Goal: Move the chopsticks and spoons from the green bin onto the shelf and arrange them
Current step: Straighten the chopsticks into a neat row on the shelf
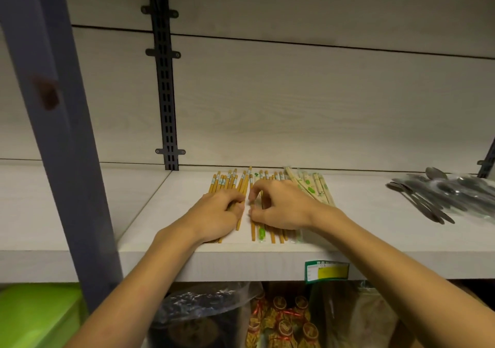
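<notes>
Several brown chopsticks (227, 183) lie side by side on the white shelf (361, 240), pointing away from me. My left hand (217, 215) lies over the left group, its fingers curled round a few sticks. My right hand (278, 205) sits on the right group and pinches sticks with bent fingers. Paler wrapped chopsticks (313, 187) with green marks lie just right of my right hand. Metal spoons (439, 197) in clear wrap are heaped at the shelf's far right. A corner of the green bin (37, 318) shows at bottom left, below the shelf.
A blue-grey upright post (59, 122) stands at the left front of the shelf. A black slotted rail (166, 93) runs up the back wall. A green and yellow price label (326, 271) is on the shelf edge. Bagged goods (281, 318) fill the level below.
</notes>
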